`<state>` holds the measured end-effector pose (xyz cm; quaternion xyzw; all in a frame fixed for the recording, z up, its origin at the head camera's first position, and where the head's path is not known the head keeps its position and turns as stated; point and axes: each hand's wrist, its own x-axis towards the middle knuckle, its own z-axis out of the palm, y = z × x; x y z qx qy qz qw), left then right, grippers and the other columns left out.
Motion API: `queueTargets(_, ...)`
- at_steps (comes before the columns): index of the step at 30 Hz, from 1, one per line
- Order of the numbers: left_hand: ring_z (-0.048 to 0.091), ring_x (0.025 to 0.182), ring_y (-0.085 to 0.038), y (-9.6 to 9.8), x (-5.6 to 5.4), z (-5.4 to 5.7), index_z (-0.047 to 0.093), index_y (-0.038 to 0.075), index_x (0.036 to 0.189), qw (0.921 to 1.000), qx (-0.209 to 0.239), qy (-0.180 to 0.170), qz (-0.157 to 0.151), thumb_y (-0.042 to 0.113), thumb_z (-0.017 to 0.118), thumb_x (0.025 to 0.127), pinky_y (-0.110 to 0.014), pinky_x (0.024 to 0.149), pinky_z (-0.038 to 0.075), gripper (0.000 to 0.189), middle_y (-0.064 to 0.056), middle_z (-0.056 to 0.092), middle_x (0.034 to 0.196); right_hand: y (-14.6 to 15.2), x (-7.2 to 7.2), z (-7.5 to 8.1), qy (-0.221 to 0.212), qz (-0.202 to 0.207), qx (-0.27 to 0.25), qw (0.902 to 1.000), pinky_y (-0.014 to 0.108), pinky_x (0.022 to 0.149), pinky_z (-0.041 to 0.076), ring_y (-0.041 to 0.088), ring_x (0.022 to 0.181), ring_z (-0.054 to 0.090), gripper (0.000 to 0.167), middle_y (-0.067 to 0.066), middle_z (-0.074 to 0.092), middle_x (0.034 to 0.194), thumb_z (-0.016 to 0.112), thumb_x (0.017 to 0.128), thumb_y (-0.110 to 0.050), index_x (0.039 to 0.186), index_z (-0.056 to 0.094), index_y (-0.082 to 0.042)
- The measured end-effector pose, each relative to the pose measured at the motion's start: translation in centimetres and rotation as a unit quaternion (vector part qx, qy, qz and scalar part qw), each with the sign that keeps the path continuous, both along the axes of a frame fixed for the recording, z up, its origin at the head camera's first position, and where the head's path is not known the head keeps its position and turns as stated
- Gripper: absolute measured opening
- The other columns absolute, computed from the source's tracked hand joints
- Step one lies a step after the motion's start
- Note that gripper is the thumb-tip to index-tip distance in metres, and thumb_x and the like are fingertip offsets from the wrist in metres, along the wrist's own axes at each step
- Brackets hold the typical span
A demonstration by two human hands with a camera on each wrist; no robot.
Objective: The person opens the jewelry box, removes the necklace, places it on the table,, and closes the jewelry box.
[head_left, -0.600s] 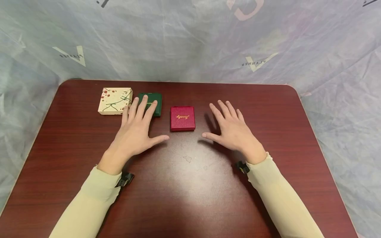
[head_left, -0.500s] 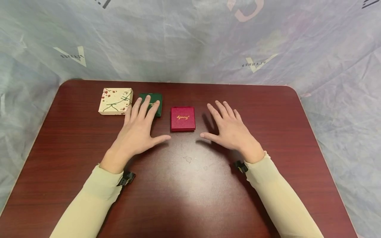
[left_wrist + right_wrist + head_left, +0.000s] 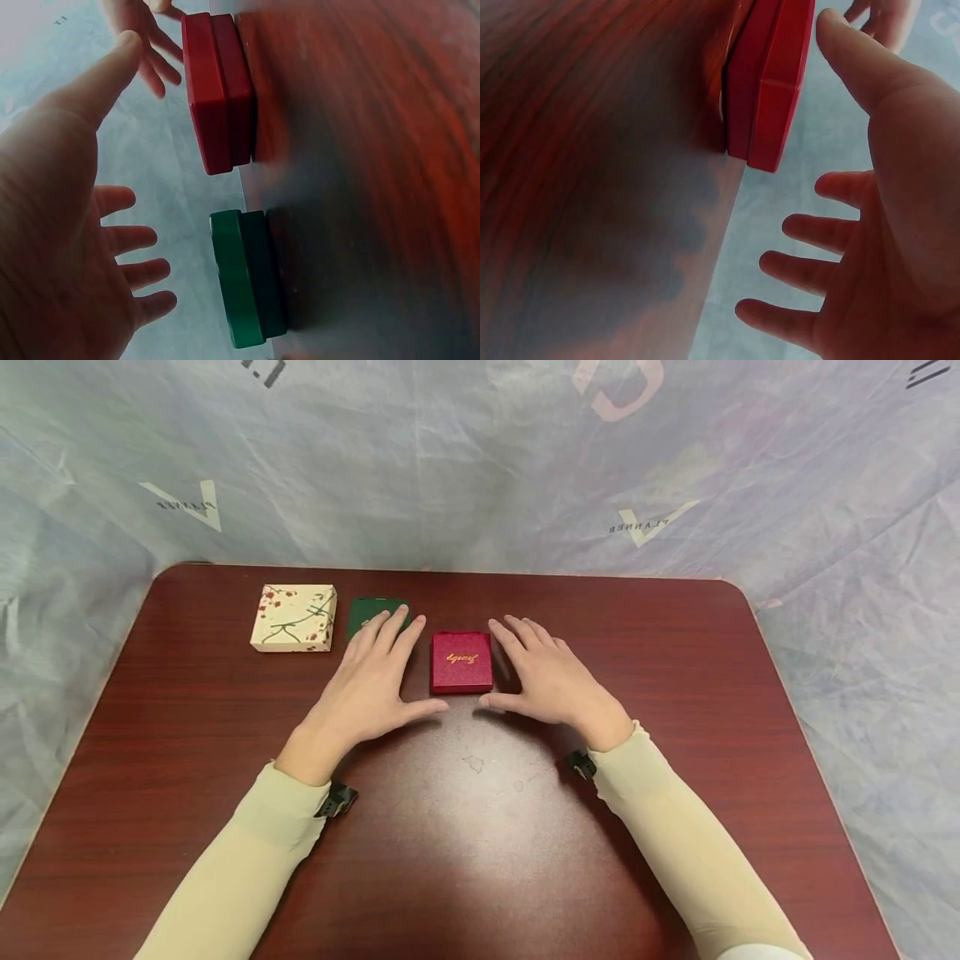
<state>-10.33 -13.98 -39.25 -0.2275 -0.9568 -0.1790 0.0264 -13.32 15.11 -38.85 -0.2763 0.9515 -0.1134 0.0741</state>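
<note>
A red jewelry box [image 3: 461,662] with gold lettering lies closed on the table, between my two hands. My left hand [image 3: 363,693] hovers on its left, fingers spread and thumb tip near the box's front left corner. Under those fingers, partly covered in the head view, lies a green box [image 3: 367,610]; the left wrist view shows its lidded side [image 3: 244,277]. On the other side my right hand [image 3: 555,683] is spread too, fingertips close to the red box's right edge. Neither hand holds anything. The right wrist view shows the red box's side [image 3: 769,90] beside the thumb.
A cream box with a floral print [image 3: 294,618] sits at the back left, left of the green one. The dark reddish wood table [image 3: 480,860] ends at a grey printed curtain [image 3: 450,460] behind and at both sides.
Both hands have moved inward toward the red box, the left going right and the right going left. The boxes have stayed in place on the table.
</note>
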Motion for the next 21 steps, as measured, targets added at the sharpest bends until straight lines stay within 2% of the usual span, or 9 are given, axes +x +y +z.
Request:
queueTargets(9,0.023,0.155,-0.042,0.6,-0.6,0.0,0.028,0.007,0.167,0.9999,-0.009,-0.012,-0.006,0.071,0.084,0.077,-0.063,0.123,0.024,0.125,-0.019,0.028,0.170,-1.6,-1.2,-0.2,-0.005,0.020,0.002,0.9998,0.058,0.116,0.038,0.035,0.147,0.039,0.117,0.014,0.037,0.164,0.082,0.082,-0.067,0.168,0.027,-0.010)
queueTargets(21,0.024,0.155,-0.041,0.5,-0.5,0.0,0.028,0.006,0.167,0.9999,-0.001,-0.016,-0.006,0.071,0.087,0.074,-0.062,0.123,0.025,0.128,-0.019,0.030,0.169,-3.0,-2.7,-0.8,-0.029,0.047,0.000,0.9985,0.049,0.113,0.043,0.033,0.134,0.049,0.109,0.015,0.048,0.151,0.089,0.081,-0.057,0.159,0.039,0.001)
